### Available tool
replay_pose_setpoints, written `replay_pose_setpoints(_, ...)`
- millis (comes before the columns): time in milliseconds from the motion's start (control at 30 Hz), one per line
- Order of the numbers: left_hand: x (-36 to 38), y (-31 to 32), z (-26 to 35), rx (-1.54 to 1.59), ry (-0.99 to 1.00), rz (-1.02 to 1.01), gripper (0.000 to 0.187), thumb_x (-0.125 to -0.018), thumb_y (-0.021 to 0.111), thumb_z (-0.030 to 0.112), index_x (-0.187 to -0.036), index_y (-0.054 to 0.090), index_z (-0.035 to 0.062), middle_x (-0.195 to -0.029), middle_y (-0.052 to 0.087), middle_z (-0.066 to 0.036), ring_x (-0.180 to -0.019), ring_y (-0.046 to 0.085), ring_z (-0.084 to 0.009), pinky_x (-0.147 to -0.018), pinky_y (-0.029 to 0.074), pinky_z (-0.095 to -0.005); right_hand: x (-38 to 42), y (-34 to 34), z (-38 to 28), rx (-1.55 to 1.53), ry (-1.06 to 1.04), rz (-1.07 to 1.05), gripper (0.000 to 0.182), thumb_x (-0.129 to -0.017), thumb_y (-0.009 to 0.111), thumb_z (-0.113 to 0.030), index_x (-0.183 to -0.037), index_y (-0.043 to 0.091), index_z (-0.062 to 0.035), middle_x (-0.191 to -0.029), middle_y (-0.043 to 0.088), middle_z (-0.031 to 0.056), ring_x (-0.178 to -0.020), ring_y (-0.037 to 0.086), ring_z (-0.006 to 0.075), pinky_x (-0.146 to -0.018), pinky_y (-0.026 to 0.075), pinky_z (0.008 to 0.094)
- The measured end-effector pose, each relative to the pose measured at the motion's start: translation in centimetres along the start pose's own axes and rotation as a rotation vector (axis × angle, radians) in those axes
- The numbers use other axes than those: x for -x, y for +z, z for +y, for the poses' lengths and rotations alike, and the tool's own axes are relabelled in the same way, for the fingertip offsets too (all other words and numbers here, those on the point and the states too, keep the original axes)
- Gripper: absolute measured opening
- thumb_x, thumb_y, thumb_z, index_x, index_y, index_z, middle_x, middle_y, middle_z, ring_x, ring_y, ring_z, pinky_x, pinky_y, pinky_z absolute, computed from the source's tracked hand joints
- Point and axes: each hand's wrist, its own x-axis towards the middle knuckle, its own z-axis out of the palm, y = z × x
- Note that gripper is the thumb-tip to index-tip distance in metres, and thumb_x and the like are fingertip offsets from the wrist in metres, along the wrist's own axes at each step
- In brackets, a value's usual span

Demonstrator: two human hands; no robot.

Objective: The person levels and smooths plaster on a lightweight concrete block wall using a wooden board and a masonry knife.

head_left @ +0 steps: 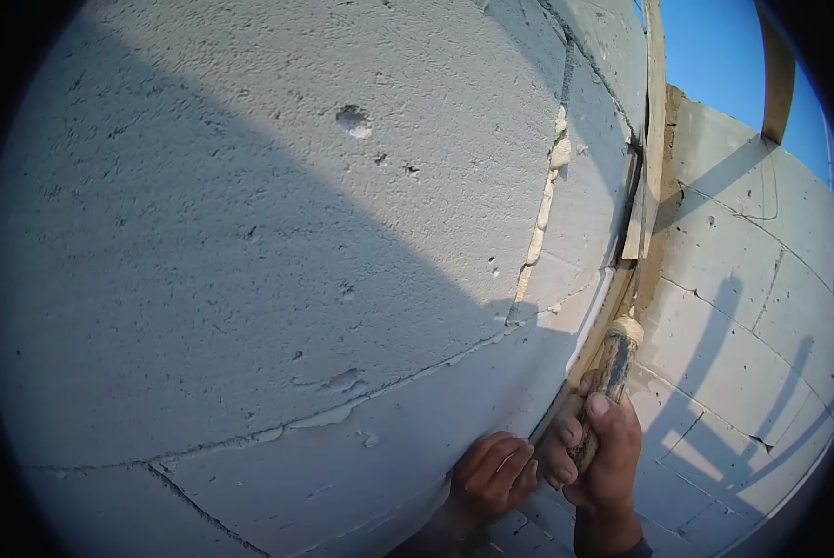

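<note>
Worn handle [612,374], one: lay at four o'clock, gripped in the right hand [607,445], thumb pressed on it. Left hand [493,476], one: sat at five o'clock beside the block wall [277,242], fingers curled; whether it pinched anything was unclear.

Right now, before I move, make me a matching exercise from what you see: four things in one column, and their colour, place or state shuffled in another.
Things
1. Left hand
2. Right hand
3. Sky
4. Lumpy filler

Descriptions
A. Pale yellowish, in a joint between wall blocks
B. Wrapped around a worn, dark-patched handle
C. Blue, at the upper right
D. Fingers curled, with no tool visible in it

Right pairs: 1-D, 2-B, 3-C, 4-A
</note>
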Motion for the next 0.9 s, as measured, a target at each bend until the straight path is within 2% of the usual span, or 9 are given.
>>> replay_pose_setpoints(67,0.0,0.1,0.1,0.033,0.012,-0.027,0.018,-0.067,0.064,0.005,-0.083,0.060,-0.0017,-0.081,0.059,-0.011,-0.078,0.060,-0.0260,-0.068,0.050,-0.0337,0.4,-0.3,1.5,0.203,0.014,0.128,0.021,-0.089,0.044,-0.026,-0.092,0.038,-0.0062,-0.062,0.045,0.0065,-0.035,0.042,0.0137,-0.029,0.036,0.0267)
replay_pose_setpoints(133,-0.1,0.4,-0.1,-0.046,0.069,0.058,0.027,-0.071,0.067,0.017,-0.084,0.057,-0.0042,-0.086,0.059,-0.015,-0.078,0.059,-0.0293,-0.069,0.050,-0.0357,-0.1,0.3,2.8,0.158,-0.004,0.164,0.019,-0.089,0.045,-0.023,-0.096,0.036,-0.0077,-0.064,0.046,0.0072,-0.037,0.044,0.0150,-0.032,0.039,0.0283)
replay_pose_setpoints(200,-0.6,0.1,0.5,0.011,-0.052,-0.001,0.033,-0.071,0.069,0.017,-0.089,0.056,-0.0075,-0.090,0.059,-0.018,-0.081,0.059,-0.0332,-0.071,0.049,-0.0377,-0.9,0.6,4.3,0.180,0.000,0.204,0.016,-0.089,0.046,-0.020,-0.094,0.036,-0.0086,-0.066,0.047,0.0071,-0.040,0.046,0.0161,-0.035,0.040,0.0293)
replay_pose_setpoints(267,-0.8,0.2,0.2,-0.319,0.155,-0.005,0.036,-0.070,0.071,0.019,-0.090,0.057,-0.0074,-0.092,0.059,-0.021,-0.082,0.059,-0.0360,-0.070,0.049,-0.0388,-2.0,1.1,4.0,0.145,-0.022,0.226,0.015,-0.089,0.046,-0.019,-0.093,0.036,-0.0088,-0.067,0.047,0.0070,-0.041,0.046,0.0160,-0.036,0.040,0.0291)
replay_pose_setpoints(533,1.6,1.6,-1.7,-0.540,0.288,-0.020,0.015,-0.071,0.061,0.016,-0.075,0.058,0.0020,-0.080,0.058,-0.010,-0.077,0.059,-0.0249,-0.065,0.050,-0.0333,-3.0,1.2,-0.2,0.015,0.038,0.143,0.018,-0.088,0.050,-0.022,-0.088,0.037,-0.0089,-0.069,0.047,0.0043,-0.048,0.046,0.0144,-0.042,0.038,0.0287)
replay_pose_setpoints(667,1.7,1.6,-1.9,-0.558,0.300,-0.027,0.014,-0.070,0.060,0.016,-0.073,0.057,0.0030,-0.081,0.057,-0.008,-0.078,0.059,-0.0241,-0.065,0.050,-0.0330,0.9,-2.5,-6.5,0.107,0.244,0.033,0.017,-0.088,0.050,-0.020,-0.089,0.039,-0.0074,-0.068,0.047,0.0040,-0.046,0.046,0.0132,-0.039,0.037,0.0272)
replay_pose_setpoints(767,0.4,2.3,-1.7,-0.629,0.246,-0.019,0.014,-0.070,0.060,0.017,-0.073,0.057,0.0032,-0.080,0.056,-0.008,-0.077,0.056,-0.0245,-0.067,0.045,-0.0355,5.8,-8.4,-18.0,-0.174,0.347,-0.102,0.016,-0.086,0.050,-0.018,-0.087,0.040,-0.0045,-0.065,0.048,0.0045,-0.040,0.044,0.0113,-0.035,0.037,0.0244)
replay_pose_setpoints(833,1.6,3.5,0.8,-0.698,0.184,-0.136,0.014,-0.070,0.059,0.017,-0.074,0.057,0.0033,-0.081,0.056,-0.008,-0.078,0.054,-0.0253,-0.069,0.043,-0.0363,9.3,-10.4,-18.2,-0.221,0.379,-0.107,0.017,-0.086,0.051,-0.017,-0.088,0.041,-0.0044,-0.065,0.048,0.0044,-0.039,0.043,0.0109,-0.033,0.036,0.0235)
replay_pose_setpoints(900,-1.6,7.2,1.7,-0.525,0.091,0.150,0.014,-0.072,0.056,0.015,-0.076,0.056,0.0013,-0.084,0.055,-0.012,-0.081,0.051,-0.0290,-0.076,0.040,-0.0388,11.1,-9.2,-16.8,0.200,0.434,-0.038,0.017,-0.087,0.051,-0.018,-0.089,0.040,-0.0038,-0.065,0.048,0.0047,-0.039,0.044,0.0110,-0.033,0.036,0.0235)
